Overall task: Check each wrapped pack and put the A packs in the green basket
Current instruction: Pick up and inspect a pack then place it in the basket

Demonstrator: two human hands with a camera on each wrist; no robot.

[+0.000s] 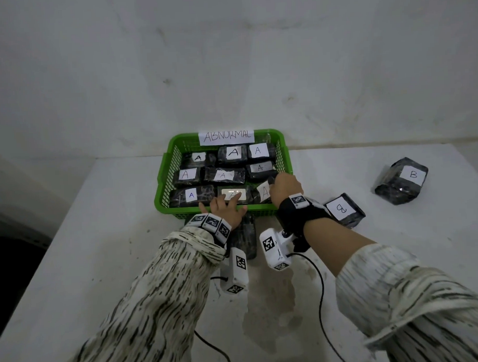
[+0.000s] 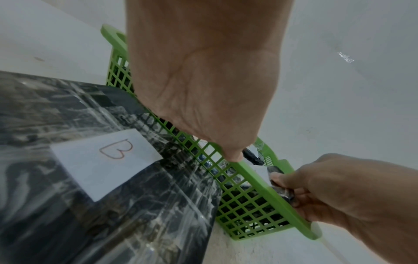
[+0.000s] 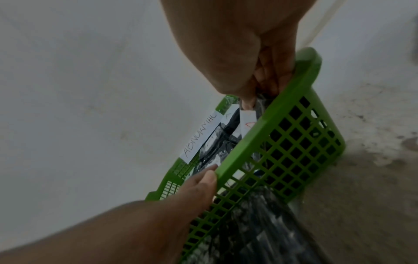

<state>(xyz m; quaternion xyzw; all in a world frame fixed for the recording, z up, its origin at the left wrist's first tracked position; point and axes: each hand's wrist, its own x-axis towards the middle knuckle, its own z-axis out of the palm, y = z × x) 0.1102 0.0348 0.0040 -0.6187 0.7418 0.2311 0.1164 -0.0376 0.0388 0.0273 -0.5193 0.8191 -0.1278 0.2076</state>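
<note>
The green basket [image 1: 179,212] labelled ABNORMAL holds several black wrapped packs with white A labels. My right hand [image 1: 283,188] reaches over the front right corner and grips an A pack [image 1: 264,192], which stands tilted inside that corner. In the right wrist view its fingers [image 3: 267,84] pinch the wrap just above the pack's label [image 3: 247,117]. My left hand [image 1: 224,208] lies over the front rim, fingers straight and spread on the middle front A pack [image 1: 234,194]. Under that wrist lies a B pack [image 2: 108,160] against the basket's front wall [image 2: 255,210].
Two more B packs lie on the white table right of the basket, one near [image 1: 344,209] and one farther out [image 1: 401,180]. A wall stands right behind the basket. The table's left edge [image 1: 71,213] drops to a dark floor.
</note>
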